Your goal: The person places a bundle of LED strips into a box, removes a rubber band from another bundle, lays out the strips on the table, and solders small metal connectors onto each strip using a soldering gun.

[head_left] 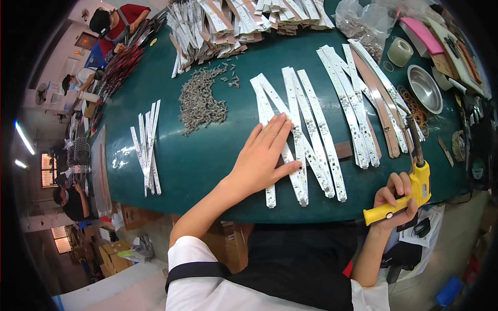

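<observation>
Left hand: the left hand (264,155) lies flat and palm down, fingers stretched out and slightly spread, pressing on the white LED strips (306,140); it grips nothing.
Right hand: the right hand (395,199) is closed round the handle of a yellow soldering gun (410,192), near the table's near edge.
Soldering gun: yellow body, dark barrel pointing up and away from the person — the tip reaches toward the right-hand strips (358,103).
LED strips under the hand: long, narrow, white, fanned out and overlapping on the green table (207,155), just in front of the person.
Right-hand strips: a second fan of white strips mixed with brown ones, lying between the first fan and the metal bowl (425,88).
Small strip bundle: a short bunch of white strips (147,147) to the left, well apart from both hands.
Loose parts: a grey heap of small connectors (202,101) beyond the left hand.
Far edge: stacked strip bundles (244,20) and a clear bag of parts (363,26).
Right side: tape roll (400,51) beside the bowl — rubber bands (415,106) scattered near it.
Others: a person in red (116,23) is seated at the far left end.
</observation>
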Motion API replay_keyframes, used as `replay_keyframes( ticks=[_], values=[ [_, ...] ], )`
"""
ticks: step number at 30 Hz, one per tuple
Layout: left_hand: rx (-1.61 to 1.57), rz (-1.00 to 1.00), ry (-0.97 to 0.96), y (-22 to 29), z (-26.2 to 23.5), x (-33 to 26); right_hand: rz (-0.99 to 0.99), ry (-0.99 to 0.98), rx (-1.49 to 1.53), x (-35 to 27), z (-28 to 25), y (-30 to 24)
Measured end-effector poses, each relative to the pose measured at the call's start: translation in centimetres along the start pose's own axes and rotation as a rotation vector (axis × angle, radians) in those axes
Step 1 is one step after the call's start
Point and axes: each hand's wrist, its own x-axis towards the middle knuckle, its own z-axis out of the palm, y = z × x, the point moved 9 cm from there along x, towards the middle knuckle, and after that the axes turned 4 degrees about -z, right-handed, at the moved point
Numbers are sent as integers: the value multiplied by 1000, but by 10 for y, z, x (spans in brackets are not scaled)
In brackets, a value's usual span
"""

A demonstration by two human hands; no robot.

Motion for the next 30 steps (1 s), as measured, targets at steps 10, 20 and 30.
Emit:
replay_keyframes(
  ticks=[10,20,30],
  values=[
    [54,161,95,27,-6,6,2,4,-12,-1,-1,0],
    [-21,32,249,12,-11,-8,4,-4,7,0,-1,-2],
    [-16,27,24,10,10,11,7,-1,-5,-1,-1,0]
  ],
)
